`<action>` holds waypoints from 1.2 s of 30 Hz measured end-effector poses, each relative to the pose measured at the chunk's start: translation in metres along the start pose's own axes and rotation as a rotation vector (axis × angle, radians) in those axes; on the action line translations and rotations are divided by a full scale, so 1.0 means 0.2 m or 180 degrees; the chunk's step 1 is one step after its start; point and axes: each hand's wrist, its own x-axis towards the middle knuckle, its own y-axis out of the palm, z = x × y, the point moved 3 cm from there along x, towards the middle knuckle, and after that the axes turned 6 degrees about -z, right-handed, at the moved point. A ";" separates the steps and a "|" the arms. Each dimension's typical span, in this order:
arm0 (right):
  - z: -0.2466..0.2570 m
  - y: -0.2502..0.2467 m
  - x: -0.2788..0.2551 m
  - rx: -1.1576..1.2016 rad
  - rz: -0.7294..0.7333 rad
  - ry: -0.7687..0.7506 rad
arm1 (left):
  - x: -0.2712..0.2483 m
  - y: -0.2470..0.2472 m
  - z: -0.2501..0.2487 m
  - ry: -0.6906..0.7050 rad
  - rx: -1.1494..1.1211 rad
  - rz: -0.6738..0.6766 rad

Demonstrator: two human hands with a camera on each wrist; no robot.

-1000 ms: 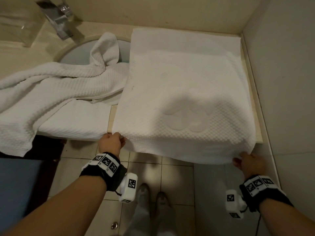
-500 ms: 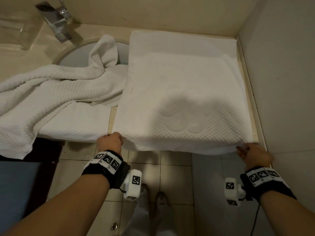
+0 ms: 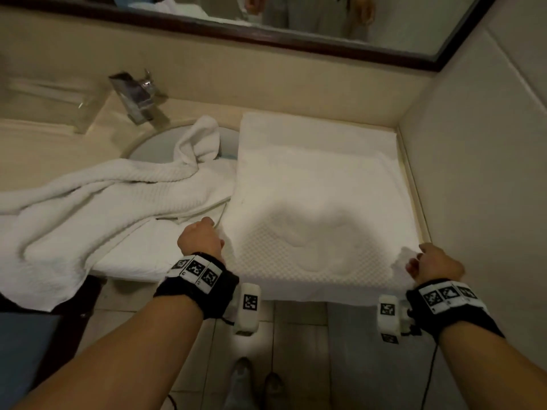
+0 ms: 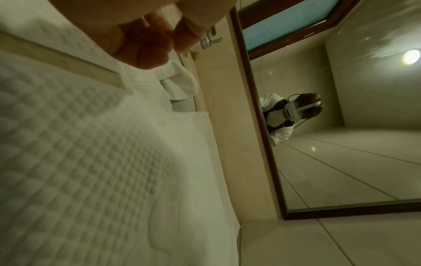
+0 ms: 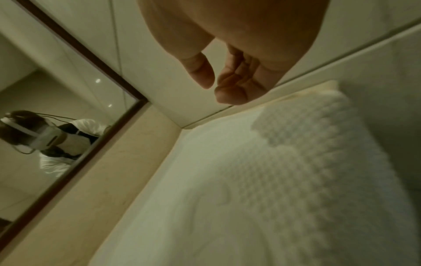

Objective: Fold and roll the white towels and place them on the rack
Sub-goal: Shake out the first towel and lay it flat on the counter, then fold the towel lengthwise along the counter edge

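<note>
A flat white towel (image 3: 319, 208) with an embossed pattern lies spread on the counter in the right corner, its front edge hanging over the counter edge; it also fills the left wrist view (image 4: 91, 162) and the right wrist view (image 5: 284, 180). My left hand (image 3: 201, 238) is curled in a fist at its left edge; the left wrist view (image 4: 154, 41) does not show whether the fingers pinch cloth. My right hand (image 3: 429, 261) hovers at the rumpled front right corner, fingers loosely curled with nothing between them (image 5: 214, 86). No rack is in view.
A crumpled white waffle towel (image 3: 97, 202) sprawls across the sink (image 3: 154, 149) and off the counter's left front. Another folded white towel (image 3: 142, 255) lies beneath it. A tap (image 3: 136, 96) stands behind the sink, a mirror (image 3: 296, 22) above, and a wall (image 3: 479, 202) hems the right side.
Both hands have come up from below the counter edge to counter level. The right hand has let go of the front right corner. The head has tilted up, bringing the mirror into view.
</note>
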 end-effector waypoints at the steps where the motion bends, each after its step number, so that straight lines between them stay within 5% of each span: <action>1: 0.04 0.06 -0.04 -0.0009 0.0062 -0.0016 | 0.02 0.01 -0.03 -0.0198 -0.0088 -0.0018; 7: 0.20 0.41 -0.24 -0.0258 0.0454 -0.0199 | 0.07 0.10 -0.26 0.0184 0.0092 0.0351; 18: 0.31 1.32 -0.26 -0.0450 0.1071 -0.0313 | 0.29 0.51 -0.56 -0.0062 -0.0049 0.0204; 29: 0.27 2.21 -0.23 -0.1267 0.1798 -0.0332 | 0.66 1.19 -0.52 0.0297 0.1330 0.0273; 36: 0.10 2.44 -0.33 -0.1697 0.2411 0.0164 | 0.75 1.32 -0.49 0.0185 0.1098 0.0253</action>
